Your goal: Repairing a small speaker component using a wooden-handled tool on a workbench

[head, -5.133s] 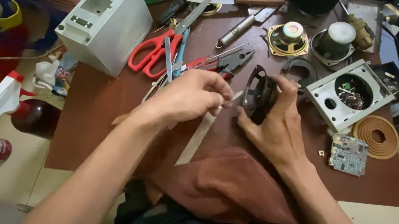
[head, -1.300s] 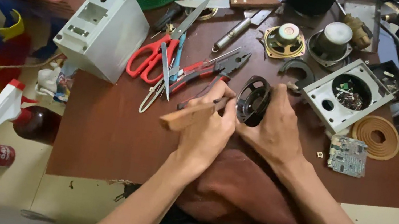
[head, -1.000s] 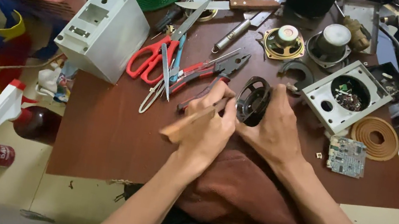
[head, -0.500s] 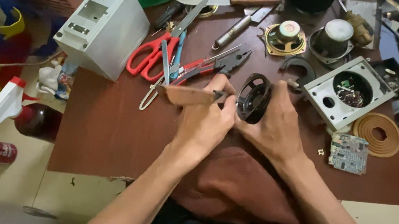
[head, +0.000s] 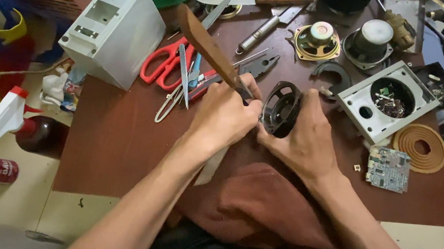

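My left hand point(head: 226, 116) grips a tool with a long brown wooden handle point(head: 205, 44). The handle slants up and to the left, and the tool's tip meets the rim of a black round speaker frame point(head: 280, 107). My right hand point(head: 307, 139) holds that frame on edge on the dark brown table point(head: 111, 142), fingers wrapped over its right side. The two hands touch at the frame's lower left. A flat grey strip point(head: 210, 167) lies under my left wrist, beside a brown cloth point(head: 263, 203) at the table's near edge.
A white plastic box point(head: 114, 31), red scissors point(head: 163, 61) and pliers point(head: 256, 64) lie left of the hands. Two loose speakers point(head: 314, 38), a white speaker housing point(head: 388, 98), a copper coil ring point(head: 422, 146) and a circuit board point(head: 389, 168) sit to the right. Pink and green baskets stand behind.
The wooden handle swung from pointing low and left to slanting up and left. My left hand turned with it at the frame's rim. My right hand kept holding the frame.
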